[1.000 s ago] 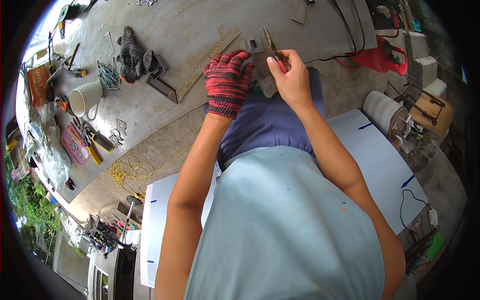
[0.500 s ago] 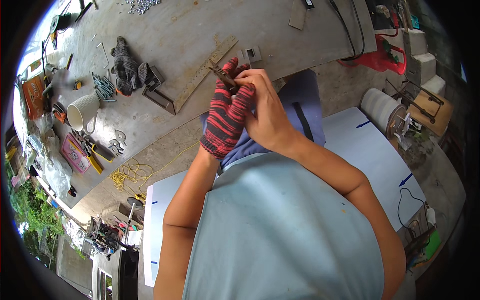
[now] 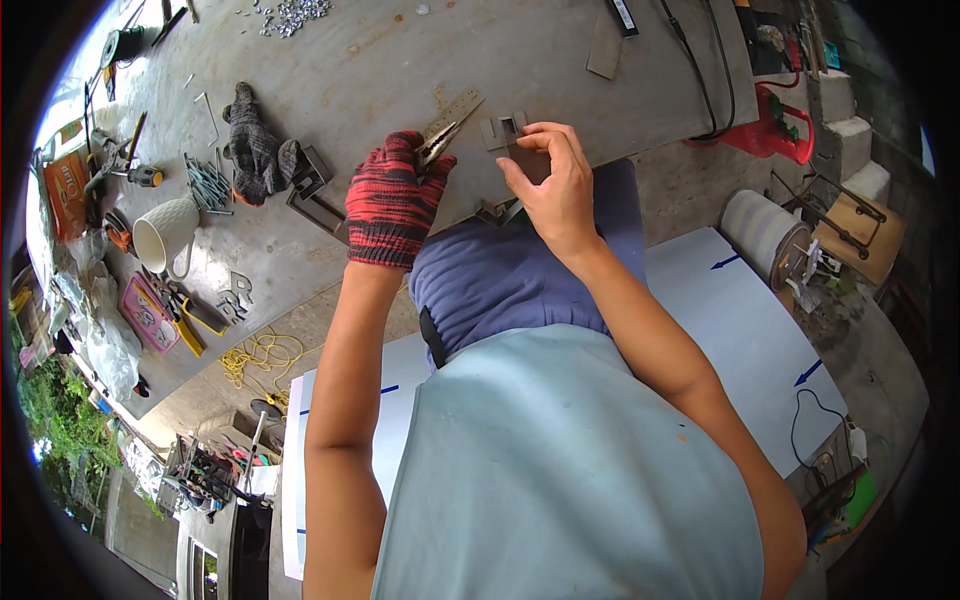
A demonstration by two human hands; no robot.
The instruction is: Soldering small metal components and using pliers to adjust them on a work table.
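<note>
My left hand (image 3: 392, 200), in a red-and-black striped glove, is closed around a small metal tool with two tapering jaws, like pliers (image 3: 436, 149). The jaws point away to the upper right, over a worn metal ruler (image 3: 464, 103) on the table. My bare right hand (image 3: 558, 190) is raised by the table's near edge, thumb and fingers curved and apart, with nothing seen between them. Just beyond its fingertips lies a small metal plate with a square hole (image 3: 490, 134). A metal bracket (image 3: 490, 215) shows at the edge between my hands.
A grey glove (image 3: 255, 140), a rectangular metal frame (image 3: 312, 172), several nails (image 3: 207, 184) and a white mug (image 3: 165, 235) are on the left. Cutting tools (image 3: 185, 310) lie nearer. Black cables (image 3: 690, 60) cross the far right; a red chair (image 3: 780, 125) stands beyond.
My hands have come apart. The left moved left with the pliers-like tool, and the right let go and moved right, its fingers spreading.
</note>
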